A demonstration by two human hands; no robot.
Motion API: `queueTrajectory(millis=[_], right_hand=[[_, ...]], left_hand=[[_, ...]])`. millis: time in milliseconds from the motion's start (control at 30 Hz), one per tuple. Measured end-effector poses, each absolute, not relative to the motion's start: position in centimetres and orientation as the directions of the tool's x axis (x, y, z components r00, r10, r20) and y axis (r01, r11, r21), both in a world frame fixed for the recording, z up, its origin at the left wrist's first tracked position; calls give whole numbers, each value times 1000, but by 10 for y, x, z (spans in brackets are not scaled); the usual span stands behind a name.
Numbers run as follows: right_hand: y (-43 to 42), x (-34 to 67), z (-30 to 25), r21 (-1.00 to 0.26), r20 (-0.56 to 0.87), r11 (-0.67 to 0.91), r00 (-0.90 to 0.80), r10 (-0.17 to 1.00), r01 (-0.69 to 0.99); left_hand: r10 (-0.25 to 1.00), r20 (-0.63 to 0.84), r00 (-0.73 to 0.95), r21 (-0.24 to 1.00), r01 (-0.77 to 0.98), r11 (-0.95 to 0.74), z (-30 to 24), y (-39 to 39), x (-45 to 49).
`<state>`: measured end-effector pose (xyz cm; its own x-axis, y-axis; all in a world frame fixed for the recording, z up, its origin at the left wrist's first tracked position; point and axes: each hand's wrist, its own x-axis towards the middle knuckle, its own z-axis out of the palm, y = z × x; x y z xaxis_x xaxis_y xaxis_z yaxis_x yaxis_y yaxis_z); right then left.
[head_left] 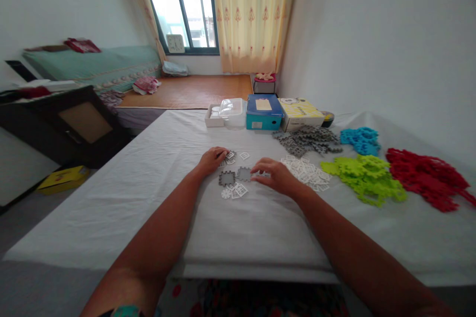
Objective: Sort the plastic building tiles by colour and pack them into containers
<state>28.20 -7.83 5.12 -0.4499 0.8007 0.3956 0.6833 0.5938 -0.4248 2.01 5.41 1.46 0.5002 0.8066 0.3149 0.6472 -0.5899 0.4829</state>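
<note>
My left hand point(214, 160) rests on the white-covered table, its fingers curled in. Its fingertips meet a small pile of grey and white plastic pieces point(231, 155); what they pinch, if anything, is hidden. My right hand point(277, 174) hovers to the right, thumb and fingers apart, close to the right edge of a light grey notched plate point(244, 174). Beside that lies a darker grey notched plate point(227, 178). Nearer me are white lattice window pieces point(239, 190) and a white round piece point(226, 193). A single white window piece point(244, 155) lies beyond.
Right of my right hand spreads a heap of white pieces point(307, 172). Around it lie grey point(312, 139), blue point(360, 139), lime green point(366, 178) and red pieces point(427, 178). A clear plastic box point(233, 114), blue box point(265, 113) and yellow-white box point(302, 115) stand behind.
</note>
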Motion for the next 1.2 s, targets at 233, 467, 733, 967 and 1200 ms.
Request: queueTrajectory(millis=[233, 467, 733, 967, 1200], right_hand=[[-85, 240, 35, -284, 253, 727, -682, 686, 626], [-86, 252, 47, -371, 285, 704, -647, 707, 605], [-62, 350, 60, -380, 353, 260, -121, 928, 888], [-74, 307, 56, -390, 466, 506, -309, 829, 769], [-93, 230, 38, -207, 269, 722, -671, 691, 660]], left_hand=[[805, 313, 504, 467, 656, -593, 13, 56, 20], [802, 321, 504, 479, 644, -597, 15, 53, 21], [801, 309, 512, 497, 631, -595, 19, 52, 21], [790, 321, 522, 475, 633, -611, 15, 54, 20], [789, 324, 522, 472, 633, -613, 13, 55, 20]])
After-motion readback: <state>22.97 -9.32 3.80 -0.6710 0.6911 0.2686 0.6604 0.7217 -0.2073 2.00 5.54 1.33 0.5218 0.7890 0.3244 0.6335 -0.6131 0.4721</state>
